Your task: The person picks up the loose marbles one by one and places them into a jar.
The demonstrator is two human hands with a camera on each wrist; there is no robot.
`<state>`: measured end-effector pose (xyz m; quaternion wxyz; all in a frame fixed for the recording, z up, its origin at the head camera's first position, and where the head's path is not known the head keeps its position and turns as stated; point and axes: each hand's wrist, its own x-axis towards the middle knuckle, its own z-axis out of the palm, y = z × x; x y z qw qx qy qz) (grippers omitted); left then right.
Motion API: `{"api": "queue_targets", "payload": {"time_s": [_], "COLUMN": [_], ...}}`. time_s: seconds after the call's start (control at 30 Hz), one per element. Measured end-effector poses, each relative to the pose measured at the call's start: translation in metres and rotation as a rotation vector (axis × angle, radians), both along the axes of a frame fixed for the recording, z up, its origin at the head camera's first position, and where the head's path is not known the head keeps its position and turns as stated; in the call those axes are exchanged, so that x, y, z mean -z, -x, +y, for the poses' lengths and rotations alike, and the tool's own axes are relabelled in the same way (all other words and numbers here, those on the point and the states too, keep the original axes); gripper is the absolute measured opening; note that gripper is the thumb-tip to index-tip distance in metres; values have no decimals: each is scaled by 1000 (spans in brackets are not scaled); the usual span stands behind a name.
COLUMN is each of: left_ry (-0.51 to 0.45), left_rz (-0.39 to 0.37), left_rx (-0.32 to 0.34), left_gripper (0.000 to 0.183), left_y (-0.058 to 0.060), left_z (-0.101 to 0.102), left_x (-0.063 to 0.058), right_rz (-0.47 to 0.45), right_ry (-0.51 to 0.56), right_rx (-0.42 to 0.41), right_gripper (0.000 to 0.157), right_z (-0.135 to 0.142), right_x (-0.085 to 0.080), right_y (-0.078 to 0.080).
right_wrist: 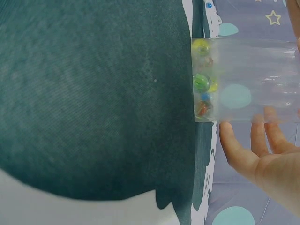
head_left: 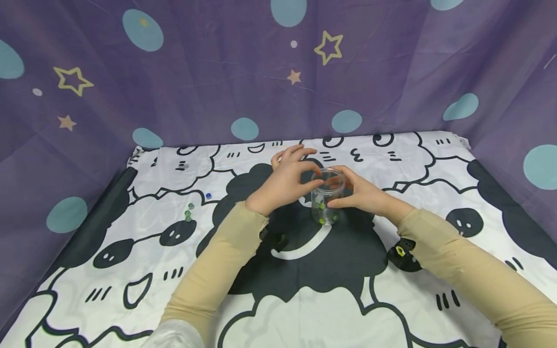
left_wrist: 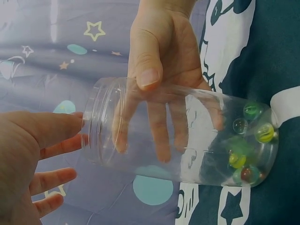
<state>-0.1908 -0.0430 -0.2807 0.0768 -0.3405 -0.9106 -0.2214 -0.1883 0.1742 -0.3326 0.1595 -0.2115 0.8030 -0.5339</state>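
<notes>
A clear plastic jar (head_left: pixel 323 203) without a lid stands upright on the dark part of the cloth. My right hand (head_left: pixel 363 193) holds it from the right, thumb in front and fingers curled round the wall. In the left wrist view the jar (left_wrist: pixel 173 131) appears sideways, with several glass marbles (left_wrist: pixel 237 160) at its bottom, green, yellow and reddish. My left hand (head_left: pixel 287 181) is at the jar's mouth, its thumb and forefinger apart by the rim and the other fingers spread. I see nothing between them. In the right wrist view my right hand (right_wrist: pixel 258 161) lies along the jar (right_wrist: pixel 253 79).
Several green marbles (head_left: pixel 188 215) lie on the cloth at left, with a blue marble (head_left: pixel 208 195) just beyond them. The table is covered by a black and white cartoon cloth (head_left: pixel 270 319). A purple patterned curtain (head_left: pixel 196 72) rises behind it.
</notes>
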Motion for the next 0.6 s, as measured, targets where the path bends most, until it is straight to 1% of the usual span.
{"api": "queue_targets", "payload": {"time_s": [0.3,0.47,0.6], "left_ry": [-12,-19,-39], "left_rz": [-6,-10,-16], "left_rx": [-9,-14,-26], "left_gripper": [15,15,14], "left_y": [0,0,2], "left_z": [-5,-11,-17], "left_x": [2,2,5], "right_rz": [2,4,5], "right_ry": [14,25,39], "right_rx": [-11,-11,-8], "right_gripper": [76,76,75], "right_z": [0,0,0], "right_x": [1,2,1], "right_y": [1,1,1]}}
